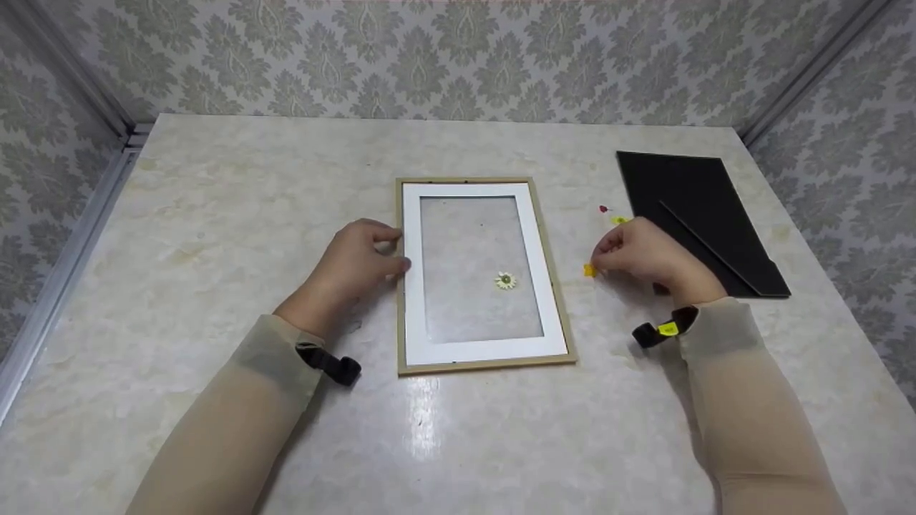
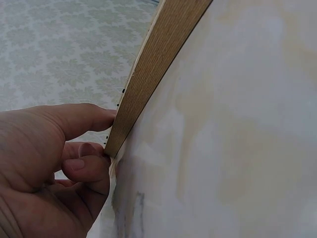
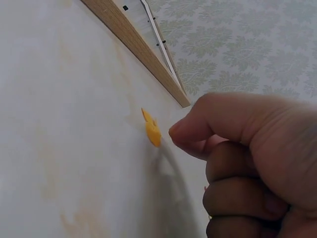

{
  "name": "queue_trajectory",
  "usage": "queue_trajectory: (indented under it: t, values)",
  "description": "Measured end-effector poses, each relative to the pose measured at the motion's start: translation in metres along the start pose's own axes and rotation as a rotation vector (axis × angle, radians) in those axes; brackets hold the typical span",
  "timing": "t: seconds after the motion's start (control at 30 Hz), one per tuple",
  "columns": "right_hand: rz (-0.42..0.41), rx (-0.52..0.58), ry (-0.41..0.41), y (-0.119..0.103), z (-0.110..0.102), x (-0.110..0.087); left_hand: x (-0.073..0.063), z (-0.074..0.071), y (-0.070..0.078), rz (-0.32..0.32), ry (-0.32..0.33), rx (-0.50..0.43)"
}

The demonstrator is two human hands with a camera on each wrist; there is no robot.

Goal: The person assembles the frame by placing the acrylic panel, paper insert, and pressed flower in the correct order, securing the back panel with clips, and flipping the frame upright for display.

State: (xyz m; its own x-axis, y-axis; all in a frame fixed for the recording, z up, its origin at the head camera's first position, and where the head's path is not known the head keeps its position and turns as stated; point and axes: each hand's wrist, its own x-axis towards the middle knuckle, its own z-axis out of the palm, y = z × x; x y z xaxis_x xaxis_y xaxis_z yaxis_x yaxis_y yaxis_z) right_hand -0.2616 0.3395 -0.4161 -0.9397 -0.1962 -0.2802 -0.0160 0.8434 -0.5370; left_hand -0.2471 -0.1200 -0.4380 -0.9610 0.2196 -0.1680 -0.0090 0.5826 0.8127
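A wooden picture frame point(image 1: 558, 315) with a white mat point(image 1: 436, 350) inside it lies flat on the table. Within the mat's opening, a white daisy-like flower point(image 1: 506, 280) sits toward the lower right. The left hand point(image 1: 351, 261) grips the frame's left edge between thumb and fingers. In the left wrist view, its fingertips meet the wooden side point(image 2: 143, 74). Right of the frame, the right hand point(image 1: 640, 254) pinches a small yellow-orange flower point(image 1: 589, 270) by its edge or stem, just over the table. The right wrist view shows the flower point(image 3: 153, 134) beside the thumb and forefinger.
Beyond the right hand lie a small red flower point(image 1: 603, 209) and a yellow one point(image 1: 620, 220). At the right of the table is a black backing board point(image 1: 687, 179) with a stand flap point(image 1: 715, 250). Patterned walls point(image 1: 458, 57) surround the marbled table point(image 1: 236, 186).
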Motion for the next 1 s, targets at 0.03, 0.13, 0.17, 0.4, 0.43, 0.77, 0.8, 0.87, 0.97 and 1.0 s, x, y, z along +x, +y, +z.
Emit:
queue_trajectory:
  t: [0.03,0.13,0.17,0.4,0.43,0.77,0.8,0.87,0.97,1.0]
  values:
    - [0.01,0.0,0.0,-0.0004,-0.0004,-0.0003,-0.0003,-0.0002,-0.0002,0.002,0.0,0.0]
    - [0.031,-0.004,-0.009,-0.0019,-0.0016,-0.0012,-0.0007,-0.0007,-0.0007,0.002,-0.001,0.0]
    - [0.032,-0.008,-0.014,-0.0024,-0.0022,-0.0017,-0.0007,-0.0007,-0.0008,0.002,0.0,0.0]
    - [0.009,-0.05,-0.028,-0.0063,-0.0043,-0.0042,0.0,-0.0005,-0.001,0.001,0.005,0.0]
    - [0.0,-0.065,-0.024,-0.007,-0.004,-0.0044,-0.0002,-0.0005,-0.0009,0.001,0.005,0.0]
    - [-0.019,-0.108,-0.018,-0.0077,-0.001,-0.0046,-0.0019,0.0008,0.0008,-0.005,0.004,-0.005]
    - [-0.017,-0.106,-0.019,-0.0078,-0.0008,-0.0045,-0.0018,0.0008,0.0009,-0.006,0.004,-0.007]
    - [-0.015,-0.103,-0.02,-0.0069,-0.0007,-0.004,-0.002,0.0009,0.0008,-0.01,0.005,-0.013]
    - [-0.01,-0.098,-0.021,-0.0064,-0.0006,-0.0032,-0.0018,0.0008,0.0004,-0.012,0.007,-0.019]
    - [-0.01,-0.096,-0.023,-0.0064,-0.0005,-0.003,-0.0017,0.0008,0.0001,-0.012,0.008,-0.022]
